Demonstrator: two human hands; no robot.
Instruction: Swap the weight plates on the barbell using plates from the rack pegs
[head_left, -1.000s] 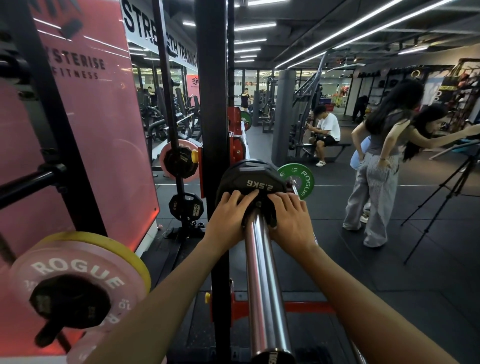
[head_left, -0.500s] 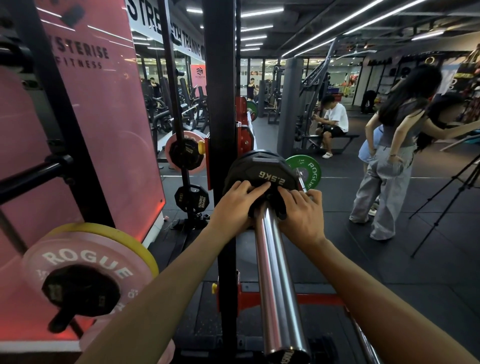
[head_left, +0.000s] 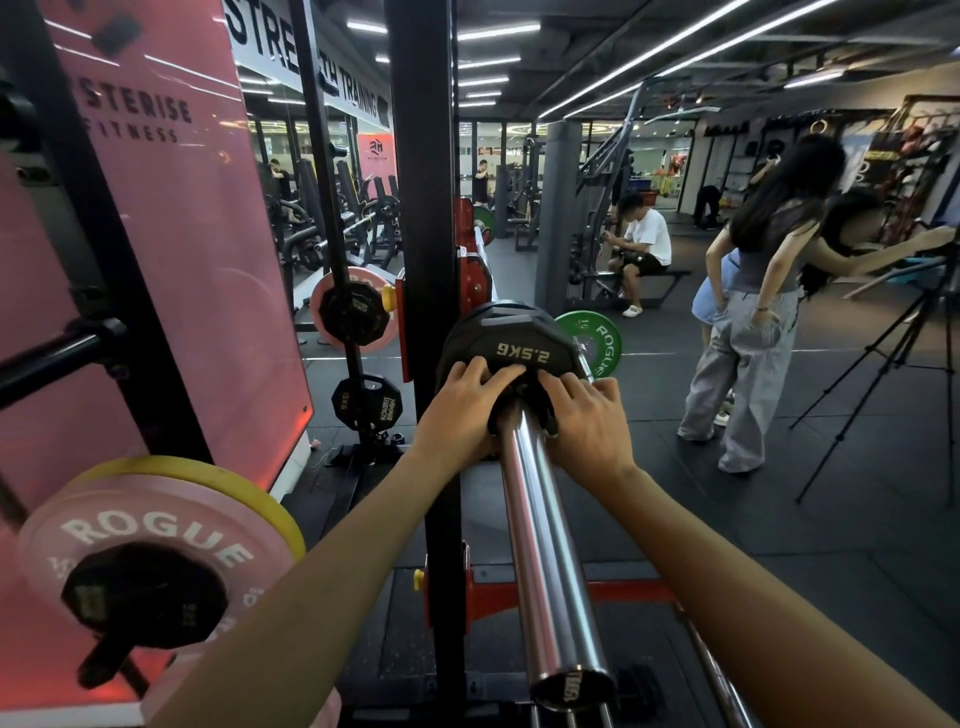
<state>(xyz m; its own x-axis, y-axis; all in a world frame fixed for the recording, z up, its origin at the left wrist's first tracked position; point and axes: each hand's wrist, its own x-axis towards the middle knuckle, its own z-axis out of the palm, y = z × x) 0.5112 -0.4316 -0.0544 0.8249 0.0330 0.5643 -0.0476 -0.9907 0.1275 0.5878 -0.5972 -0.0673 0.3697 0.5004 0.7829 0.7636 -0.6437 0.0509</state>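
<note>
Both hands were on the plate (head_left: 511, 343) — left hand (head_left: 464, 410) and right hand (head_left: 586, 422) flat against its face, fingers straight, either side of the sleeve (head_left: 540, 530). The plate sat on that sleeve; whether fully home was hard to tell. Just beyond it — a green plate (head_left: 595, 340).

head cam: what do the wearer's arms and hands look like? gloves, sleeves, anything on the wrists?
Both forearms are bare as far as the frame shows, with no sleeve edge in view. The left hand and right hand are ungloved. No watch, band or ring is visible on the wrists or fingers. No markings or cables.
</note>
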